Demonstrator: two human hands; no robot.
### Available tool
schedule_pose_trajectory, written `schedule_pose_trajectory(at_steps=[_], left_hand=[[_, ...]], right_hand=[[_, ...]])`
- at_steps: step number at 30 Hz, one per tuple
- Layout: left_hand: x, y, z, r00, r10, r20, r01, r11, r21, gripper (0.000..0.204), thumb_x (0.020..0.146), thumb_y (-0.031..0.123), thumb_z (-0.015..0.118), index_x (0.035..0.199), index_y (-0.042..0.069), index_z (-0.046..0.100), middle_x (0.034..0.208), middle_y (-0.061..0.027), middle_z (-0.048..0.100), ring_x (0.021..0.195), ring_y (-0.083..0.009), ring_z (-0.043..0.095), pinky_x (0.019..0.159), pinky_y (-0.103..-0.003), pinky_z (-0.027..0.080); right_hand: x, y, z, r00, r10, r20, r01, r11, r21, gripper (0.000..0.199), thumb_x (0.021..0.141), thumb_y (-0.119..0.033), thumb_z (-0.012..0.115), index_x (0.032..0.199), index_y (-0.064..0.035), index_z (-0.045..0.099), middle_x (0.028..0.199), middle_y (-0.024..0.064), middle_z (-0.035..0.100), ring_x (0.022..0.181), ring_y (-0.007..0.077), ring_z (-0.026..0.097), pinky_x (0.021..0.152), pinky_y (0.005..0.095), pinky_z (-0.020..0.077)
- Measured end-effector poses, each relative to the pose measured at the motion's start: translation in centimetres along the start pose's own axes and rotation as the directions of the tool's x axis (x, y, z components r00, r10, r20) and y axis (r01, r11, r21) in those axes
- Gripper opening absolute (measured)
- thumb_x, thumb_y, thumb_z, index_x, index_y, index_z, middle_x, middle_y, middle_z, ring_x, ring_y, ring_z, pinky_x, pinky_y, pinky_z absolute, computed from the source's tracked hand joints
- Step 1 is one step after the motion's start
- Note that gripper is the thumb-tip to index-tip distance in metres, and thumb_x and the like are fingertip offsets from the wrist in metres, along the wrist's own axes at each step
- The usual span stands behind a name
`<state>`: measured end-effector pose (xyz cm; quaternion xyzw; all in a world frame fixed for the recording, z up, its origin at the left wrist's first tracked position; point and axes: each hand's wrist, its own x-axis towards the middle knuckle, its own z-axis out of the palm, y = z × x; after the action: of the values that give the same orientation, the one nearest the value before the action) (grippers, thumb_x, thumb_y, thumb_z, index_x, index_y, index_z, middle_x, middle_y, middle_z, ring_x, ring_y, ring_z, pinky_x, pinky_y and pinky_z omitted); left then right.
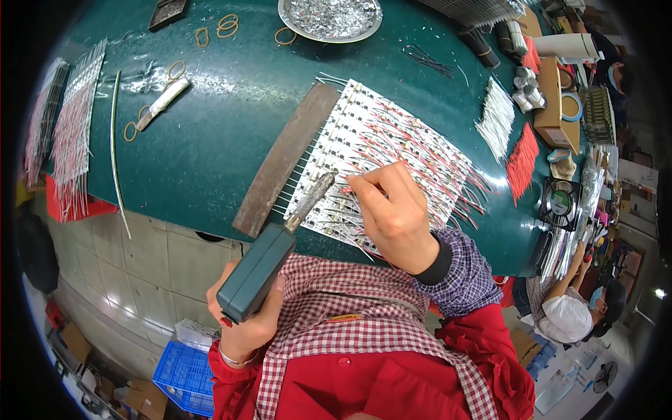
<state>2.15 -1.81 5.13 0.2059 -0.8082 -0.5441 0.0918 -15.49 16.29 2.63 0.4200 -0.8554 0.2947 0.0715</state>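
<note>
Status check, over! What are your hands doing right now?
Left hand grips green soldering iron, tip on white strip panel. Right hand pinches red wire. Brown bar beside panel, not blocking.

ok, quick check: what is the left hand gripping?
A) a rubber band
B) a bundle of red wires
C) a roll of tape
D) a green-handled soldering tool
D: the left hand wraps the dark green handle of the soldering tool, whose tip reaches onto the white strip boards, while the right hand pinches a thin wire there.
</note>
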Motion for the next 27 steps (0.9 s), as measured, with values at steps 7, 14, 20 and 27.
schedule_pose_trajectory(at_steps=[7, 14, 20, 27], left_hand=[[0.2, 0.3, -0.1, 0.998, -0.036, 0.052, 0.035, 0.999, 0.019, 0.02, 0.076, -0.002, 0.073, 0.095, -0.005, 0.071, 0.089, -0.0148, 0.068, 0.068, -0.0211, 0.067, 0.059, -0.029, 0.051], [0.1, 0.3, 0.0, 1.0, 0.007, 0.01, -0.007, 1.0, 0.013, 0.021, 0.075, -0.001, 0.074, 0.095, -0.005, 0.07, 0.085, -0.0143, 0.067, 0.065, -0.0211, 0.065, 0.056, -0.029, 0.05], [-0.7, -0.4, 0.2, 0.993, -0.112, -0.044, 0.109, 0.992, -0.069, 0.023, 0.073, -0.002, 0.074, 0.096, -0.006, 0.07, 0.084, -0.0145, 0.067, 0.063, -0.0205, 0.065, 0.055, -0.029, 0.05], [-0.1, 0.0, 0.3, 0.996, -0.045, -0.076, 0.038, 0.996, -0.083, 0.023, 0.073, -0.003, 0.073, 0.096, -0.006, 0.07, 0.085, -0.0143, 0.068, 0.063, -0.0188, 0.065, 0.055, -0.028, 0.05]], right_hand=[[0.0, -0.1, -0.1, 0.998, -0.041, 0.045, 0.042, 0.999, -0.03, 0.032, 0.066, 0.006, 0.065, 0.098, 0.0057, 0.067, 0.085, 0.01, 0.056, 0.078, 0.0245, 0.055, 0.06, 0.0333, 0.0475], [0.1, -0.2, 0.0, 0.998, -0.051, 0.044, 0.054, 0.997, -0.047, 0.032, 0.066, 0.005, 0.065, 0.098, 0.0067, 0.067, 0.084, 0.0105, 0.055, 0.079, 0.0249, 0.055, 0.061, 0.0331, 0.0478], [0.3, -0.3, 0.1, 1.0, -0.019, 0.006, 0.019, 0.999, -0.042, 0.027, 0.07, 0.011, 0.07, 0.095, 0.0018, 0.069, 0.079, 0.0083, 0.057, 0.07, 0.0237, 0.055, 0.059, 0.0342, 0.0455], [0.5, 0.1, -0.2, 0.999, -0.04, -0.031, 0.041, 0.999, 0.026, 0.028, 0.068, 0.009, 0.068, 0.096, 0.0037, 0.067, 0.087, 0.0103, 0.059, 0.078, 0.0251, 0.057, 0.063, 0.0341, 0.0479]])
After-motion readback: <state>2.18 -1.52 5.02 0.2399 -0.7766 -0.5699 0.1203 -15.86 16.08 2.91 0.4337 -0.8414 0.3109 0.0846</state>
